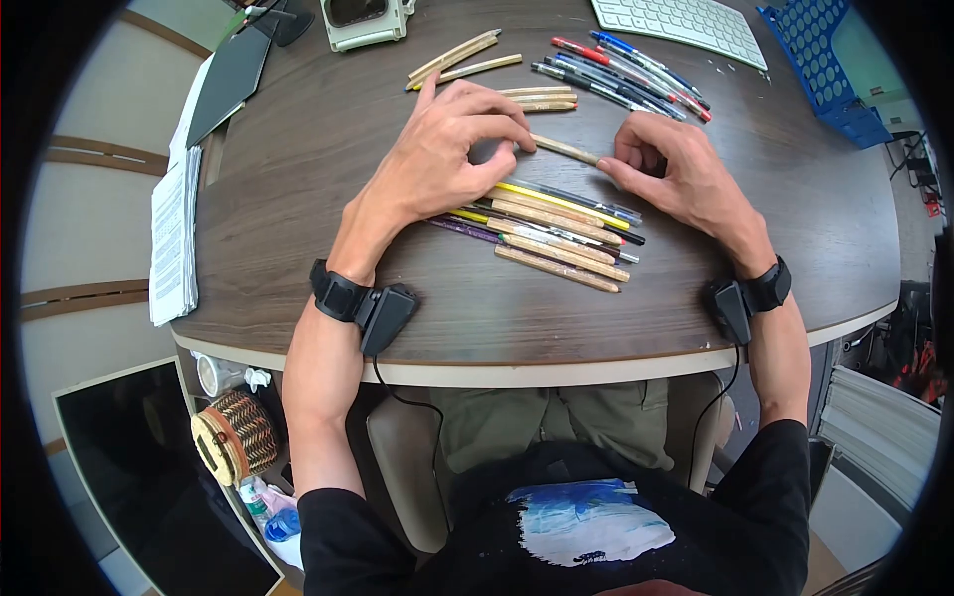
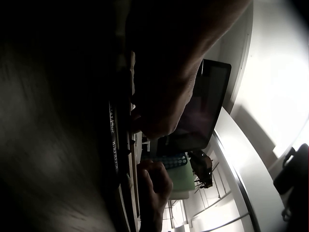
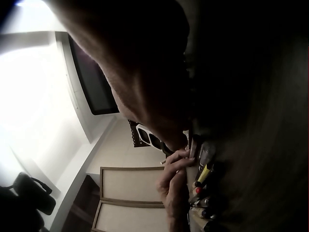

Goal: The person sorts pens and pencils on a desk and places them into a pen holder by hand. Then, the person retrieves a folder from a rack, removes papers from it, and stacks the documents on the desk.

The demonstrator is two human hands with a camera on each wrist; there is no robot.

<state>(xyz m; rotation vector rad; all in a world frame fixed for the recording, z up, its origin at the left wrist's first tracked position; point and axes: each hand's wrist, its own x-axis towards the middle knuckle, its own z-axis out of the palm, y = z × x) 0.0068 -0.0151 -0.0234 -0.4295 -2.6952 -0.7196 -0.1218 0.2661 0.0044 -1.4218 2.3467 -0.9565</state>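
Note:
A wooden pencil [image 1: 564,149] lies slantwise between the two hands. The left hand [image 1: 447,149] has its thumb and index fingertip at the pencil's left end, and the right hand [image 1: 686,174] pinches the right end between thumb and curled fingers. Just below is a row of pencils and pens [image 1: 556,214], one bright yellow. Beyond the left hand lie several more pencils [image 1: 482,68]. In the left wrist view the left hand [image 2: 161,106] is dark, with the right hand [image 2: 153,188] further off. The right wrist view shows the left hand [image 3: 175,186] beside coloured pen ends.
Blue, red and black pens [image 1: 636,74] form a group at the back, near a white keyboard [image 1: 686,25]. A blue perforated holder [image 1: 830,70] stands at the back right. Stacked papers [image 1: 175,238] are at the left edge, and a light-coloured device [image 1: 366,25] is at the back left.

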